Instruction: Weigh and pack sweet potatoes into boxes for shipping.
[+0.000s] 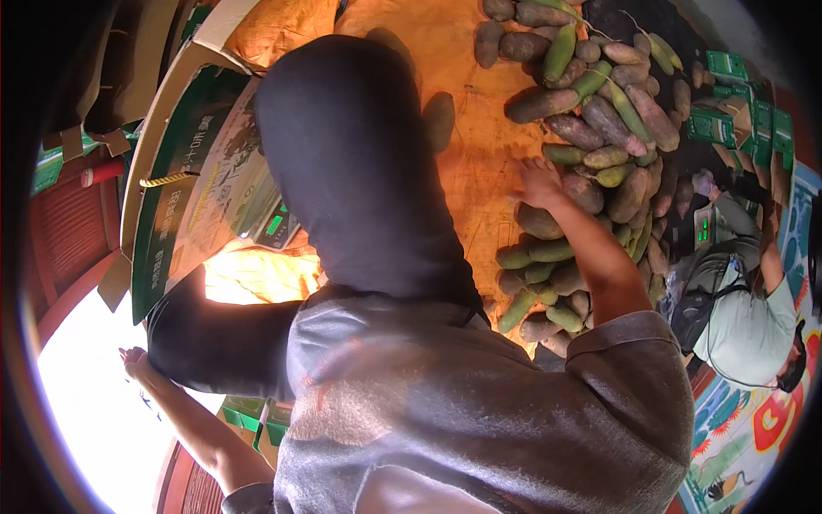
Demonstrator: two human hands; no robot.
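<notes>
On my feed, a creased orange sheet [481, 184] leaves open room between the dark-trousered leg [351, 171] and the heaped, tapering green and dusty-purple roots [584, 194] along its right edge. Leftward stands a green cardboard box [163, 223] with pale printed characters, beside a green-lit scale [274, 230]. My right hand [539, 182] spreads released fingers by the roots; my left hand's [133, 361] grip I can't tell.

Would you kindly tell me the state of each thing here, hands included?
Right hand, open and empty.
Left hand, grip unclear.
Vegetables, loosely heaped.
Orange sheet, spread out.
Near scale, switched on, lit green.
Far scale, switched on, lit green.
Large box, open or shut unclear.
</notes>
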